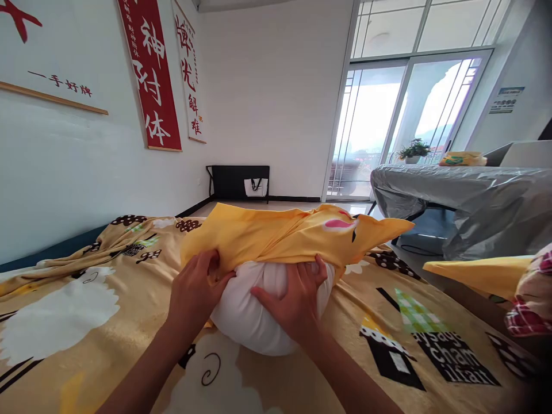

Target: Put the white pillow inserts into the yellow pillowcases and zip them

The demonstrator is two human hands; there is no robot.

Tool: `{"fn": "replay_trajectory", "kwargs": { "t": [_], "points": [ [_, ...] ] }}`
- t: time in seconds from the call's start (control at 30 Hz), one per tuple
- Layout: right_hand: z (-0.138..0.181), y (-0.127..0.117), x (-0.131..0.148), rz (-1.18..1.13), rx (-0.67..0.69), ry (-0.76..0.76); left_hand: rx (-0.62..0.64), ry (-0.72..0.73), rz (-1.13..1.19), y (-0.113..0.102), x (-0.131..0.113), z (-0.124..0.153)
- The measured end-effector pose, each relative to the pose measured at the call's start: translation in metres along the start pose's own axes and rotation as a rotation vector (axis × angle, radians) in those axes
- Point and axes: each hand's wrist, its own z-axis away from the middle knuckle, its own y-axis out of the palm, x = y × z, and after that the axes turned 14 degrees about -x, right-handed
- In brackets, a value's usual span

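A white pillow (254, 310) lies on the patterned blanket, its far part inside a yellow pillowcase (259, 230) with a printed pink patch. At the left of the opening, my left hand (200, 287) pinches the pillowcase edge between thumb and bent fingers. My right hand (297, 299) grips the top of the pillow, thumb apart on the white cloth. Its fingertips reach the edge of the yellow cloth and are partly hidden there. The pillowcase's right end tapers to a loose corner.
Under the pillow spreads a beige blanket (142, 310) with sheep and house prints. To the right are another yellow cloth (483, 273) and a plaid-patterned fabric (532, 293). Beyond stands a plastic-covered table (466, 187) with a potted plant (414, 150). A black folded frame (228, 183) leans at the back wall.
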Motion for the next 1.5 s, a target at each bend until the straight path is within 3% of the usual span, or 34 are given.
{"fn": "replay_trajectory", "kwargs": {
  "t": [0.1, 0.2, 0.37, 0.53, 0.77, 0.9, 1.03, 1.13, 1.23, 1.3, 1.43, 1.5],
  "points": [
    [0.008, 0.001, 0.009, 0.006, -0.034, 0.01, -0.158, 0.298, -0.161, 0.0, -0.003, 0.003],
    [0.017, 0.004, 0.011, 0.019, -0.038, -0.002, -0.283, 0.437, -0.219, 0.011, 0.001, 0.0],
    [0.05, 0.0, 0.014, -0.002, 0.074, -0.137, -0.334, 0.472, -0.267, 0.031, 0.009, -0.007],
    [0.08, 0.0, 0.03, -0.087, 0.059, -0.228, -0.358, 0.476, -0.135, 0.029, -0.005, -0.011],
    [0.028, 0.02, 0.01, -0.087, 0.123, -0.286, -0.303, 0.57, -0.181, 0.013, -0.025, -0.028],
    [-0.003, 0.034, -0.003, -0.04, 0.138, -0.252, -0.277, 0.583, -0.261, 0.017, -0.035, -0.035],
    [-0.013, 0.05, -0.014, -0.011, 0.138, -0.248, -0.244, 0.592, -0.283, 0.026, -0.037, -0.036],
    [0.001, 0.056, -0.021, -0.033, 0.097, -0.313, -0.223, 0.555, -0.291, 0.034, -0.02, -0.022],
    [0.035, 0.053, -0.022, -0.068, 0.169, -0.391, -0.126, 0.478, -0.382, 0.035, 0.018, 0.007],
    [0.059, 0.049, -0.02, -0.097, 0.241, -0.437, -0.028, 0.31, -0.468, 0.032, 0.049, 0.026],
    [0.088, 0.052, -0.012, -0.132, 0.327, -0.48, 0.32, -0.186, -0.557, 0.022, 0.092, 0.043],
    [0.09, 0.062, -0.009, -0.141, 0.321, -0.466, 0.406, -0.252, -0.515, 0.02, 0.095, 0.041]
  ]
}}
